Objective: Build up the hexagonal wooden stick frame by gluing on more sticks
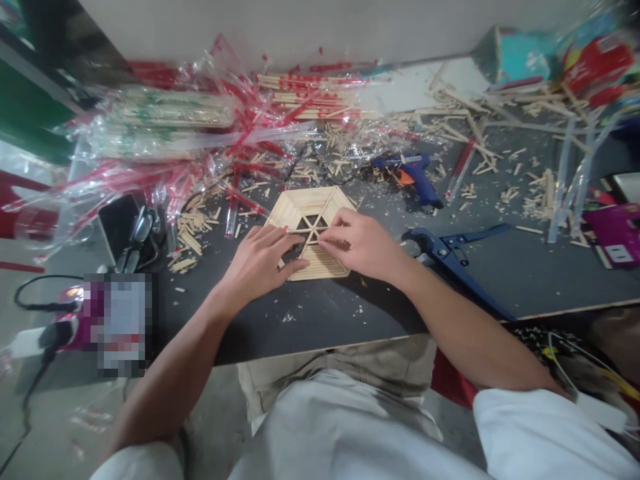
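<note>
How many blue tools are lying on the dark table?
2. A blue glue gun lies behind the wooden hexagon, which both hands touch. A blue-handled cutter lies beside the right hand. The clutter at the far right may hide more.

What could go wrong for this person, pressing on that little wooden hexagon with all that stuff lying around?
1. Both the left hand and right hand press thin sticks on the wooden hexagon; too much force might snap or shift them.
2. The glue gun lies just behind; if hot, a reaching hand could get burned.
3. Loose stick scraps nearby could get under the piece.
</note>
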Demonstrator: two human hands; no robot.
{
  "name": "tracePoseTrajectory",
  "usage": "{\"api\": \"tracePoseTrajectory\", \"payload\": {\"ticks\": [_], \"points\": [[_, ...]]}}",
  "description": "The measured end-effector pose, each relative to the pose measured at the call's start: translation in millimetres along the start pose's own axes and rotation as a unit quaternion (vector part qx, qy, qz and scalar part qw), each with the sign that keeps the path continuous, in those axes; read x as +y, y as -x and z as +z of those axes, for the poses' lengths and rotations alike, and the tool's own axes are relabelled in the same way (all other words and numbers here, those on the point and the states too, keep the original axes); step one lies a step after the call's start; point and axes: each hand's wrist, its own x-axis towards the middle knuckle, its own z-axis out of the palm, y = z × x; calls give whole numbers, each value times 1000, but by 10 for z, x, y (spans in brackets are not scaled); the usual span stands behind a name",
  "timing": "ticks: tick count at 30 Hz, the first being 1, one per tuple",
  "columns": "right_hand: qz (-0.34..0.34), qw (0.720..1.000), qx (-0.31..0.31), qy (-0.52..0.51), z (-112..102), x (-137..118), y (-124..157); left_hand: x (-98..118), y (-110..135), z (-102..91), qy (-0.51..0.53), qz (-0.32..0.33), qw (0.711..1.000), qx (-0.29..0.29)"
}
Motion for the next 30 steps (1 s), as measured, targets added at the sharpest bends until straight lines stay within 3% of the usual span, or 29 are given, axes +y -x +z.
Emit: {"api": "tracePoseTrajectory", "payload": {"ticks": [12, 20, 30], "points": [[4, 998, -53, 38, -47, -106, 9, 153, -13, 156, 59, -38, 997, 23], [15, 999, -15, -24, -13, -38, 16, 304, -57, 174, 83, -119, 989, -5], [54, 998, -9, -41, 16, -70, 8, 171, -205, 36, 126, -100, 986, -46]]}}
